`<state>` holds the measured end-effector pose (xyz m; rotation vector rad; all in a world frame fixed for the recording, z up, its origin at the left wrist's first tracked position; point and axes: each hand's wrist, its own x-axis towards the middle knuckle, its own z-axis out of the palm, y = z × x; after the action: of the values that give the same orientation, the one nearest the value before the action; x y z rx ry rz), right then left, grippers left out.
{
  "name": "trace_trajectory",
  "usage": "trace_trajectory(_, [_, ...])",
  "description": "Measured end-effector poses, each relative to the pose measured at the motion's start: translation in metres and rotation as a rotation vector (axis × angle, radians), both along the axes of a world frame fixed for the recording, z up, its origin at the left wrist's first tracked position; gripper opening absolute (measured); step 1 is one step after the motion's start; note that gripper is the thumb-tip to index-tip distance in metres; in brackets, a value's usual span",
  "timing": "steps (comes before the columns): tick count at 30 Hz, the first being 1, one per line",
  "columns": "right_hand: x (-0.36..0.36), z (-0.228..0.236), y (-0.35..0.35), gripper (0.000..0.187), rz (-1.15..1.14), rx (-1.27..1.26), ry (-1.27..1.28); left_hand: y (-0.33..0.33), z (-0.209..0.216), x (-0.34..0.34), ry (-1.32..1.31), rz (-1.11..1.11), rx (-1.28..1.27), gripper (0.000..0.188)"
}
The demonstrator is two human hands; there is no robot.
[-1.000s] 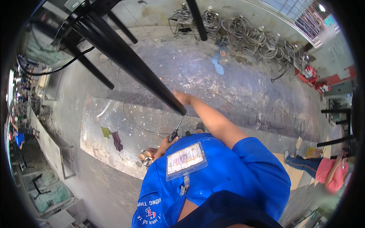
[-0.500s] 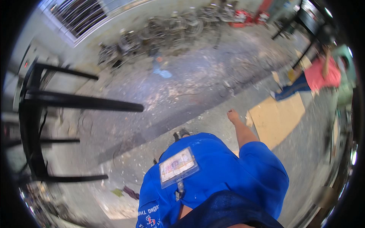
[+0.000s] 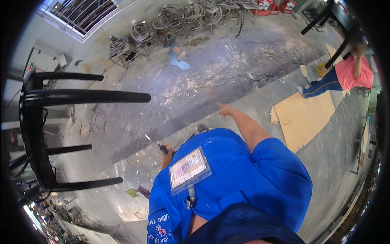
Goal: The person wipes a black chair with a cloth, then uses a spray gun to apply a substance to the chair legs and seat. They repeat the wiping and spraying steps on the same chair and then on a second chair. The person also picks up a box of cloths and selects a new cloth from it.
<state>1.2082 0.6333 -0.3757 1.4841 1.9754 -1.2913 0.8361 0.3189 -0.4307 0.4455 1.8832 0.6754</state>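
Grips one slim tool (image 3: 152, 140) in the left hand (image 3: 167, 156), just beside the shirt (image 3: 243, 166), with fingers wrapped round the handle and partly hidden. Reaches out over the floor (image 3: 178, 95) with the right hand (image 3: 224, 109), with fingers loosely apart and palm out of sight. Has at left one black furniture frame (image 3: 33, 134) with four legs, fading at one corner into the dark rim, and two cloths (image 3: 131, 192), green and purple, lower down.
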Motion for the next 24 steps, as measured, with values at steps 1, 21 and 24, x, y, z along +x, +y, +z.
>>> trace_trajectory(1, [-0.025, 0.018, 0.017, 0.092, 0.035, 0.1, 0.14, -0.01, -0.004, 0.005, 0.059, -0.063, -0.023, 0.038])
trace_trajectory(21, [-0.441, 0.449, -0.046, 0.053, 0.26, 0.779, 1.434, -0.04, 0.379, -0.095, 0.64, 1.252, 1.233, 0.061])
trace_trajectory(24, [-0.454, 0.441, -0.065, 0.044, 0.216, 0.779, 1.425, -0.032, 0.425, -0.115, 0.471, 0.639, 1.056, 0.052])
